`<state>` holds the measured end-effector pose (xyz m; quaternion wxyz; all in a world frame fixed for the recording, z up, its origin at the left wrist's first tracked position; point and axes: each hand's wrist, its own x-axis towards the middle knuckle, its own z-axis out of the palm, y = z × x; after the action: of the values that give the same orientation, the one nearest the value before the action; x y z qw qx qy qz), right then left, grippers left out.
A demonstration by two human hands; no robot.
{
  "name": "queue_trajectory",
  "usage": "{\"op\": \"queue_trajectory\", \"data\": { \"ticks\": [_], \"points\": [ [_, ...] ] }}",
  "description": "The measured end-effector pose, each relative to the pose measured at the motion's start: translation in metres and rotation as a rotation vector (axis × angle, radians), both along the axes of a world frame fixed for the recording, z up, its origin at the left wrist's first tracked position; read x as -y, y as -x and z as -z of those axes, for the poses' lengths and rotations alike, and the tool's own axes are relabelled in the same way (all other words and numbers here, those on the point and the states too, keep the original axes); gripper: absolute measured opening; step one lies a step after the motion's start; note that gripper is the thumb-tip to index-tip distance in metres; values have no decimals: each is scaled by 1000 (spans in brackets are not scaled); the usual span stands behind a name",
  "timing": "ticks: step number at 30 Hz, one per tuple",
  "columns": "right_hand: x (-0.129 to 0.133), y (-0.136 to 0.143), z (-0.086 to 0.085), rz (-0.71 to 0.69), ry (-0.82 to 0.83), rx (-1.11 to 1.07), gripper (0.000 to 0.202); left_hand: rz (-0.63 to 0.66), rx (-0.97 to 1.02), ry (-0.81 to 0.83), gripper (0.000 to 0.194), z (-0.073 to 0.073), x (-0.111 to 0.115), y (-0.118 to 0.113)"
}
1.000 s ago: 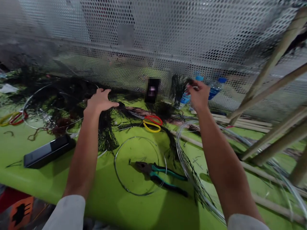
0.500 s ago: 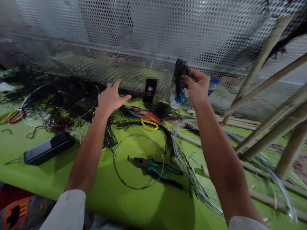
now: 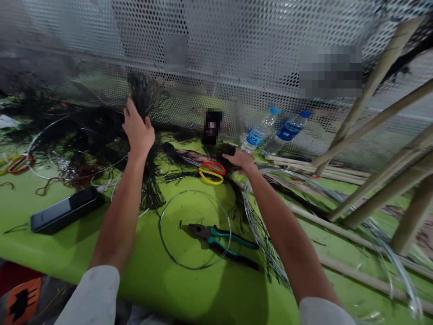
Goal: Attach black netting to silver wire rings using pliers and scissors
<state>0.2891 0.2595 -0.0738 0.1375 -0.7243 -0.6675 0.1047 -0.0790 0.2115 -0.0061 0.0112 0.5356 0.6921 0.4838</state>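
A dark tuft (image 3: pixel 141 88) is held upright between the fingers and thumb of the left hand (image 3: pixel 139 131), before the far screen (image 3: pixel 216 58). A low black clump (image 3: pixel 219 151) near the middle is met by the right hand (image 3: pixel 241 159), but whether it is pinched cannot be told. The gathering of fibre seems only partly done: one tuft is lifted, while plenty is left loose on the table (image 3: pixel 189 295).

At far left, a shaggy heap (image 3: pixel 98 119) is spread, frayed and tangled, with red-and-yellow scissors (image 3: pixel 20 164) lying beside it. Nearer, a smooth, oblong black box (image 3: pixel 67 210) is laid. Toward the middle, a thin metal ring (image 3: pixel 194 269) is set flat, and the teal-and-black handles of the pliers (image 3: pixel 203 232) are crossed by it. Farther back, a second pair of scissors (image 3: pixel 212 174) is left lying, untouched by either hand.

To the right, glossy clear tubing (image 3: pixel 248 212) is looped in a loose coil. Beyond it, two clear plastic bottles (image 3: pixel 257 135) with blue caps are stood near the screen. At far right, round, pale wooden poles (image 3: pixel 389 76) are slanted above others lying flat.
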Motion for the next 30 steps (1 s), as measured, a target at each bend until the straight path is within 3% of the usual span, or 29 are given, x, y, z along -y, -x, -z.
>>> {"op": "queue_trajectory", "data": {
  "ticks": [3, 7, 10, 13, 16, 20, 22, 25, 30],
  "points": [
    [-8, -10, 19, 42, -59, -166, 40, -12, 10, 187, 97, 10, -1, 12],
    [-23, -18, 9, -26, -220, -447, 40, 30, 45, 364, 100, 19, -5, 11],
    [-27, -20, -11, -88, -350, -654, 38, 91, 36, 347, 98, 14, -5, 6],
    [-22, -19, -37, -143, -457, -823, 37, 241, 45, 257, 93, 7, -3, -9],
    [-9, -13, -69, -218, -524, -954, 43, 485, 118, 160, 91, 6, -1, -39],
    [22, 7, -110, -392, -488, -1153, 44, 780, 236, 43, 110, 14, 2, -93],
    [37, 18, -123, -437, -467, -1162, 42, 859, 294, -2, 95, 19, 1, -115],
    [52, 26, -133, -462, -466, -1166, 42, 853, 394, -68, 50, 24, -5, -124],
    [47, 7, -129, -362, -590, -1171, 38, 683, 527, -197, 42, 23, -19, -93]
  ]
}}
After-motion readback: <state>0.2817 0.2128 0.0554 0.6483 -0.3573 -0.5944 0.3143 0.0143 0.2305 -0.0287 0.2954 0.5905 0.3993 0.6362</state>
